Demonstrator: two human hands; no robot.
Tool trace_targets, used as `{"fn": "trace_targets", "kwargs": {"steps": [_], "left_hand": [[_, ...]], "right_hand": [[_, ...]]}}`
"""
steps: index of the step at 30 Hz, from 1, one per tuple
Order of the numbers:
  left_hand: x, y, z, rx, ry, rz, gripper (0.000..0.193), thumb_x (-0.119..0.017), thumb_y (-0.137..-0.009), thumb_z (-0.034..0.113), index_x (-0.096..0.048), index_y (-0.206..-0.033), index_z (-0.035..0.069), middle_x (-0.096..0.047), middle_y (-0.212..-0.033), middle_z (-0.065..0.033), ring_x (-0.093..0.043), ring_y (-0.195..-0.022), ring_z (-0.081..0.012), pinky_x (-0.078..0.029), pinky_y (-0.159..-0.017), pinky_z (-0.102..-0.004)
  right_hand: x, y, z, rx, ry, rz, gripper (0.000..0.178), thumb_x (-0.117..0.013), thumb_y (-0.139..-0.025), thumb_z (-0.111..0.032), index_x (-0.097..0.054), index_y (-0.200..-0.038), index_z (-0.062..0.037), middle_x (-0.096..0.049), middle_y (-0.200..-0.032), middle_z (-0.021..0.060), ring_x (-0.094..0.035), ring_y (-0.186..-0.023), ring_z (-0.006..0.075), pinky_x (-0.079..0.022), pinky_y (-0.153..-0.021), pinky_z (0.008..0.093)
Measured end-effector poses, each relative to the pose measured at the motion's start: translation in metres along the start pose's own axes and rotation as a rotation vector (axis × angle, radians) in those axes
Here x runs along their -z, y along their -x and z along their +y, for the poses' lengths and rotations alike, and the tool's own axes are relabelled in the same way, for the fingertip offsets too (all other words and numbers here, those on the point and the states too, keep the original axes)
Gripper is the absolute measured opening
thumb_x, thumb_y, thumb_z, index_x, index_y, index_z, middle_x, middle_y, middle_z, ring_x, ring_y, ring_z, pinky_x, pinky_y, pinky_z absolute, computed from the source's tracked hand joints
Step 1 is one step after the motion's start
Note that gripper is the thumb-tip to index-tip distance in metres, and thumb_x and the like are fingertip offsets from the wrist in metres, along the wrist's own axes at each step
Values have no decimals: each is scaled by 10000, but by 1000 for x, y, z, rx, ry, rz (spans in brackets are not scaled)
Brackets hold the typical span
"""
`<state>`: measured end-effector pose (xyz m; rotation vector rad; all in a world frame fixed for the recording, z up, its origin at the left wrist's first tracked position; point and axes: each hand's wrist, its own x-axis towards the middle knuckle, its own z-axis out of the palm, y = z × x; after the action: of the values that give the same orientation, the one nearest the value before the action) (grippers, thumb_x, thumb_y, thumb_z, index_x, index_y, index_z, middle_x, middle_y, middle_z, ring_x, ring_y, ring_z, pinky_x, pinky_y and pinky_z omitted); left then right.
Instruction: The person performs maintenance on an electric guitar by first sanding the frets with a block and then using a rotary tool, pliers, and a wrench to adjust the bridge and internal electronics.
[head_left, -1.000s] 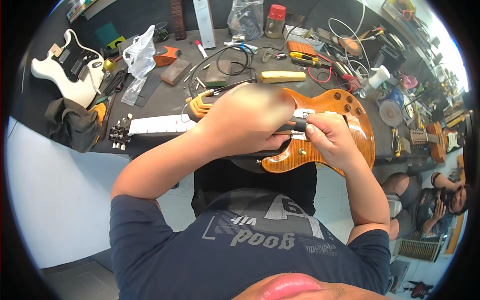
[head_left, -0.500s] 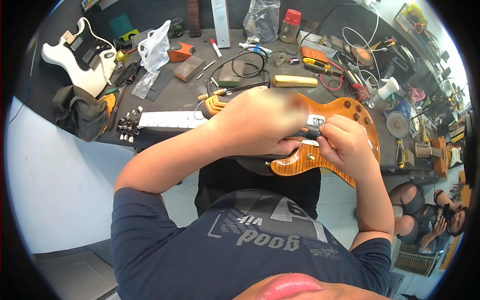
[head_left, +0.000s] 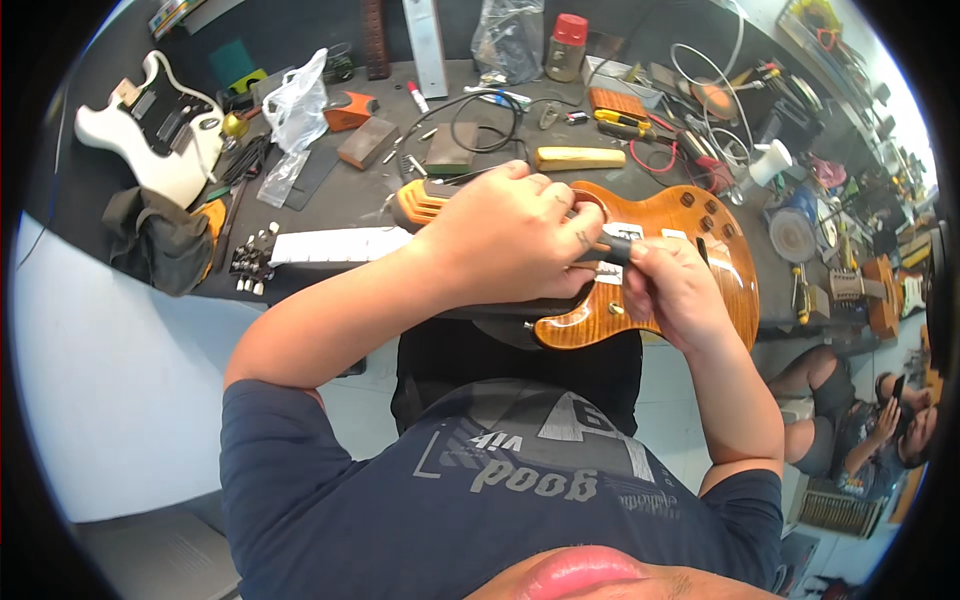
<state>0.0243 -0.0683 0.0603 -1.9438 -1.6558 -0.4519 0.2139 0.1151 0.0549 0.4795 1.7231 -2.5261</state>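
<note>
The guitar (head_left: 690,275), an amber flame-topped electric body, lies flat at the near edge of the worktop (head_left: 330,195), right in front of the person and partly overhanging toward their lap. It looks heavy and rigid, so it should stay put under light work, but its glossy lacquer is likely slippery and easy to scratch or dent. It is best steadied by pressing down on the body's rim or taken by the waist and horn, not by the small knobs or the white pickup parts in the middle.

The left hand (head_left: 510,240) is curled over the middle of the guitar, fingers bent and closed down on the top; what lies beneath them is hidden, so whether it pinches anything cannot be told. The right hand (head_left: 675,290) is clenched around a small dark tool handle (head_left: 615,248), whose tip points toward the left hand's fingers over the body's centre. That handle seems light and stiff, held in a firm fist grip.

Toward the far edge lie a yellow block (head_left: 580,158), a coiled black cable (head_left: 480,120) and a red-capped bottle (head_left: 566,45); a white guitar (head_left: 150,135) rests at the far left corner.
</note>
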Motion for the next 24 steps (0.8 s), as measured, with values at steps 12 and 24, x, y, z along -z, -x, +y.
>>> {"fn": "trace_targets", "kwargs": {"steps": [12,24], "left_hand": [[17,3,-3,-35,172,-121,518,-904,-708,347,-665,-1081,77,-650,-869,-56,-712,-818,-241,-545,-765,-389],[19,-8,-2,-14,143,-212,488,-895,-699,337,-676,-1048,77,-642,-817,-48,-688,-761,-257,-520,-712,-406]], "right_hand": [[0,-3,-16,1237,1552,17,200,-789,-774,-105,-596,-812,-66,-558,-747,63,-580,-663,277,-469,-599,406],[7,-3,-6,1155,1612,128,196,-800,-832,-205,-650,-818,-81,-633,-769,48,-682,-746,264,-550,-677,411]]}}
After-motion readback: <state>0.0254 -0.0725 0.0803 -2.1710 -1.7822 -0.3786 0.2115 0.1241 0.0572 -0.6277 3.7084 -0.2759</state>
